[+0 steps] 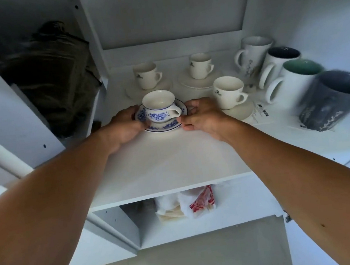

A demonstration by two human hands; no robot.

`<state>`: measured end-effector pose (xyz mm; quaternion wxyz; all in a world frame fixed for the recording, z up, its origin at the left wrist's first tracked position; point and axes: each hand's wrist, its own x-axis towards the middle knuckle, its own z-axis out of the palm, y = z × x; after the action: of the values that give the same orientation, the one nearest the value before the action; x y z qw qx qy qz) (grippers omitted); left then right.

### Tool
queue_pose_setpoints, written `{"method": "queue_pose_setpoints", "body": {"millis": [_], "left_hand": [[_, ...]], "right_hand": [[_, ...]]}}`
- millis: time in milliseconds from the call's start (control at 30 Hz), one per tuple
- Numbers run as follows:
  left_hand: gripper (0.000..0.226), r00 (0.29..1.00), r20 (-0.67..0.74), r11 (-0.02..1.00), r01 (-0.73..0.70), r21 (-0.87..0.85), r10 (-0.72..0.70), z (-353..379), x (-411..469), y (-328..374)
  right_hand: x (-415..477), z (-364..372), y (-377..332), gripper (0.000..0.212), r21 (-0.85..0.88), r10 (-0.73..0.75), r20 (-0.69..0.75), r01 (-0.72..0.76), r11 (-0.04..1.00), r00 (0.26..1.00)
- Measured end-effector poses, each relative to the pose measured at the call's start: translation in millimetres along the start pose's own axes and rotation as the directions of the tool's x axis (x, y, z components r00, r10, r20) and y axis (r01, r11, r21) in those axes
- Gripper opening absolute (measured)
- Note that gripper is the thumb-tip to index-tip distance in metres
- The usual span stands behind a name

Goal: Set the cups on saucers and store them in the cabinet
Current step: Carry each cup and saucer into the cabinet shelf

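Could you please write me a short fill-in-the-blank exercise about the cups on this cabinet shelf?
1. Both hands, left hand and right hand, grip the rim of the ____ under the blue-flowered cup.
2. The number of plain white cups already standing on saucers is ____.
3. The mugs stand along the ____ side of the shelf.

Missing words: saucer; three; right

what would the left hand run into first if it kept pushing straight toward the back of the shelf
Probably the plain white cup and saucer at the back left, behind the blue flowered saucer the left hand grips. Depth is hard to judge.
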<state>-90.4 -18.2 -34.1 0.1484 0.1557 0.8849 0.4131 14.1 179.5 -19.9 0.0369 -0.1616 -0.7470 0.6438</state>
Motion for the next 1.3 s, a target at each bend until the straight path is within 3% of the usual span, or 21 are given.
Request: {"method": "queue_pose_setpoints", "body": {"millis": [133, 267, 400, 467, 533, 633, 700, 833, 1033, 1300], "left_hand": [[0.093, 1.0, 0.004, 0.999, 0.028, 0.022, -0.028, 2, 6, -6], [0.07, 0.999, -0.025, 0.995, 0.05, 0.081, -0.048, 2, -8, 5], [0.058, 0.991, -0.08, 0.986, 0.115, 0.119, -0.106, 1, -29, 12], [0.055, 0.99, -0.086, 0.976, 0.128, 0.175, -0.115, 2, -46, 19], [0.059, 0.989, -0.075, 0.963, 0.145, 0.229, -0.131, 1, -65, 27], [0.073, 0.995, -0.063, 0.884, 0.096, 0.458, -0.076, -3, -100, 35], [0.082, 0.999, -0.036, 0.79, 0.02, 0.613, 0.002, -6, -126, 38], [0.086, 0.995, 0.084, 0.692, -0.092, 0.716, 0.046, -19, -173, 49], [0.085, 0.975, 0.207, 0.617, -0.216, 0.757, 0.088, -58, -250, 88], [0.084, 0.933, 0.331, 0.568, -0.35, 0.745, 0.141, -117, -357, 146]], "right_hand": [[-3, 0, -2, 0.026, 0.024, 0.021, -0.039, -0.02, 1.0, 0.999], [-13, 0, -9, 0.02, 0.084, 0.085, -0.072, -0.079, 0.993, 0.994], [-32, -3, -11, 0.059, 0.101, 0.141, -0.087, -0.132, 0.986, 0.986], [-45, -6, -11, 0.064, 0.019, 0.135, -0.101, -0.134, 0.991, 0.986], [-61, -9, -13, 0.066, -0.167, 0.1, -0.121, -0.12, 0.979, 0.988], [-93, -13, -23, 0.068, -0.505, 0.056, -0.032, -0.065, 0.861, 0.998], [-119, -16, -30, 0.076, -0.599, 0.095, 0.064, -0.038, 0.8, 0.993], [-175, -22, -48, 0.087, -0.731, 0.235, 0.155, -0.048, 0.68, 0.96], [-270, -22, -97, 0.097, -0.912, 0.291, 0.071, -0.056, 0.406, 0.954], [-392, -13, -180, 0.103, -0.939, 0.395, 0.031, -0.108, 0.326, 0.918]]}}
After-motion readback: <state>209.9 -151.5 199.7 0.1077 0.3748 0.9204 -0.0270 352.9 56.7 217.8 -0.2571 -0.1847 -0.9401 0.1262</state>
